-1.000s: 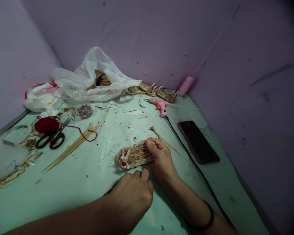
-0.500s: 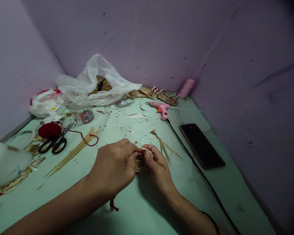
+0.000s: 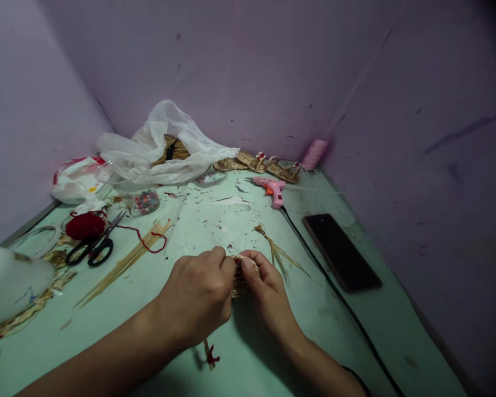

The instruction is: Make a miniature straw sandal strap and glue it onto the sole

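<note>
My left hand (image 3: 202,292) and my right hand (image 3: 268,289) meet above the middle of the table. Between them is a small woven straw piece (image 3: 238,284), mostly covered by fingers. My right thumb presses on its top edge, with the other fingers behind. The left hand is closed at the piece's left side, knuckles up, its fingertips hidden. Below the left hand hangs a straw end tied with red yarn (image 3: 210,355). Past my hands lie loose straw strips (image 3: 275,245) bound at one end.
To the left are scissors (image 3: 95,248), a red yarn ball (image 3: 85,225), flat straw strips (image 3: 126,264), a bead tub (image 3: 146,203) and a white rounded object (image 3: 12,286). A pink glue gun (image 3: 275,188), its black cord and a phone (image 3: 342,252) lie right. Straw slippers (image 3: 248,160) and a plastic bag (image 3: 140,146) stand behind.
My left hand has rolled over the woven piece's top edge, covering the red strand that showed there. The yarn-tied end below has swung right and hangs further out.
</note>
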Tool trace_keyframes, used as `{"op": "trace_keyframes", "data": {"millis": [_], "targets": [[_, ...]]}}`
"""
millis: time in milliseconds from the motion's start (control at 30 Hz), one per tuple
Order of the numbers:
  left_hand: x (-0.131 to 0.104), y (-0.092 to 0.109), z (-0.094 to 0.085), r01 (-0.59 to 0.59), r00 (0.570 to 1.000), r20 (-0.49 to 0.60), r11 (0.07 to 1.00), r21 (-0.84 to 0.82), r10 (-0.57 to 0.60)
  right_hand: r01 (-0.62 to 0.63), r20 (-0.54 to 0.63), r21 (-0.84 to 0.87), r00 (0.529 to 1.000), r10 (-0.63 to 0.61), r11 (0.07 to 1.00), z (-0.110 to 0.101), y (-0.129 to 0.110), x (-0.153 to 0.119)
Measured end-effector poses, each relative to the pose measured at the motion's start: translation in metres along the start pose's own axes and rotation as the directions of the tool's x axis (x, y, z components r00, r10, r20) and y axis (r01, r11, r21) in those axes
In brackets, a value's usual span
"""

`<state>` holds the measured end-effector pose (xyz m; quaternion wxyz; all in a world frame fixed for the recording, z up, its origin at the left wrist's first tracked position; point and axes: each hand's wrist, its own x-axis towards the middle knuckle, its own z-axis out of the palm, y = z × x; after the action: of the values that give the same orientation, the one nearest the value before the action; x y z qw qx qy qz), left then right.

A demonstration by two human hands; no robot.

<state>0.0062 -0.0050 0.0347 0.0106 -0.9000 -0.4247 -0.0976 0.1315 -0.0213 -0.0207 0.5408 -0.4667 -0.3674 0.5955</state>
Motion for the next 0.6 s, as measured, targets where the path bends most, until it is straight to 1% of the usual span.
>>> {"op": "trace_keyframes", "data": {"millis": [133, 200, 300, 433, 533, 600], "targets": [[0.0, -0.003, 0.002, 0.032, 0.999, 0.028, 0.996, -0.082, -0.029, 0.005, -0.024, -0.053, 1.0, -0.006, 0.999, 0.002, -0.006, -0.001], [0.001, -0.006, 0.001, 0.03, 0.999, 0.035, 0.994, -0.105, -0.026, 0.016, -0.031, -0.078, 0.999, -0.019, 0.997, 0.003, -0.008, -0.002], [0.003, -0.006, 0.0, 0.017, 0.999, 0.051, 0.997, -0.081, -0.013, 0.026, -0.044, -0.113, 0.999, -0.031, 0.993, 0.003, -0.01, -0.003], [0.004, 0.002, 0.001, 0.005, 0.997, 0.073, 1.0, -0.008, -0.004, 0.005, -0.075, -0.149, 0.997, -0.017, 0.989, 0.001, -0.009, -0.002], [0.004, 0.009, 0.0, -0.002, 0.991, 0.136, 1.0, -0.011, 0.003, -0.014, -0.113, -0.147, 0.994, -0.002, 0.989, -0.002, -0.005, 0.001], [0.004, 0.006, -0.005, 0.016, 0.983, 0.185, 0.995, -0.095, 0.002, -0.035, -0.121, -0.108, 0.992, 0.022, 0.994, -0.004, -0.001, 0.003]]}}
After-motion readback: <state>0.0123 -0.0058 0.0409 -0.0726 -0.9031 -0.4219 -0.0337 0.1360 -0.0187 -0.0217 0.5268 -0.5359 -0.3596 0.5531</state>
